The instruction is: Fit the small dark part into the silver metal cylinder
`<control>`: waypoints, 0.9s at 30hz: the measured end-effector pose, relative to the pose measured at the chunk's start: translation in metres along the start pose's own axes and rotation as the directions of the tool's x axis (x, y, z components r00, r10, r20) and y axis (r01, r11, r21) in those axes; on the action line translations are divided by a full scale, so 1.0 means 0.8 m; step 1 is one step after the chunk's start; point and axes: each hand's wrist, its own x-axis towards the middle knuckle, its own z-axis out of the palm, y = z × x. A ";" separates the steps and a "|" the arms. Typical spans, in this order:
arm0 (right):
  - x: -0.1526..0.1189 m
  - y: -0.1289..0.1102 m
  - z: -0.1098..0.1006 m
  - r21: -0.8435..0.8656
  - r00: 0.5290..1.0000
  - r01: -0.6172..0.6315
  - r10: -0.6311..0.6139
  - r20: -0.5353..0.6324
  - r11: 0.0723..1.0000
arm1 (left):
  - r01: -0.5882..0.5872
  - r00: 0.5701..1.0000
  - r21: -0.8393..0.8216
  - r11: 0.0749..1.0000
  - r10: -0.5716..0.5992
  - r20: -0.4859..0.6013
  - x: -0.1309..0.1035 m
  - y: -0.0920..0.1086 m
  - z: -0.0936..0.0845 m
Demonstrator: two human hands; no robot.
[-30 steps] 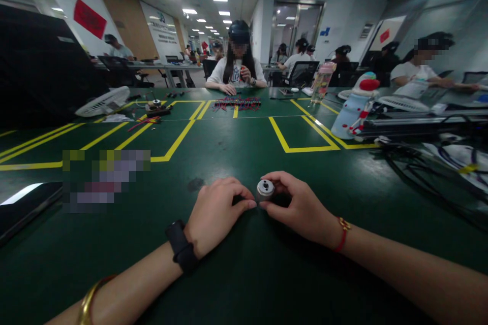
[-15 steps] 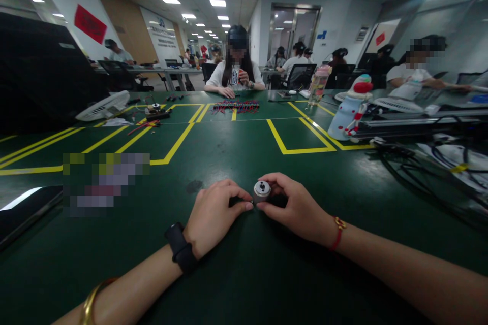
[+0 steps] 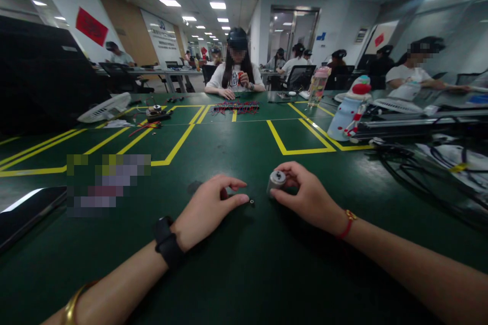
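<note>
My right hand (image 3: 303, 190) has its thumb and fingers round the sides of a small silver motor (image 3: 275, 183), which looks like a short metal can. Its pale end face, with a dark centre and small holes, points up. To the left of it, a tiny round part with a hole (image 3: 251, 202) lies on the green tabletop (image 3: 236, 269). My left hand (image 3: 211, 205) is just beside that part, thumb and forefinger apart and nothing between them. The thumb tip is very close to the tiny part; whether they touch I cannot tell.
A bundle of red and dark wires (image 3: 236, 107) lies before a person (image 3: 234, 78) seated opposite. Black cables (image 3: 427, 177) and a blue bottle (image 3: 341, 114) stand to the right. A dark flat device (image 3: 34, 213) lies at left. Yellow tape (image 3: 179, 144) marks the table.
My right hand has moved right with the motor, away from my left hand. My left thumb and forefinger have parted, and the tiny part now shows on the table.
</note>
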 end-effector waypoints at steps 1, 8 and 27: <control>0.005 0.006 -0.018 -0.077 0.996 -0.061 0.056 -0.064 0.995 | 0.049 0.999 -0.035 0.998 -0.050 -0.007 -0.001 -0.005 -0.011; 0.033 0.083 -0.184 -0.589 0.823 -0.562 0.324 -0.466 0.581 | 0.325 0.931 -0.269 0.907 -0.356 -0.077 -0.014 -0.072 -0.075; -0.003 -0.019 0.042 -0.275 0.952 0.242 -0.173 0.252 0.931 | 0.273 0.959 -0.090 0.958 -0.278 -0.050 -0.012 -0.075 -0.056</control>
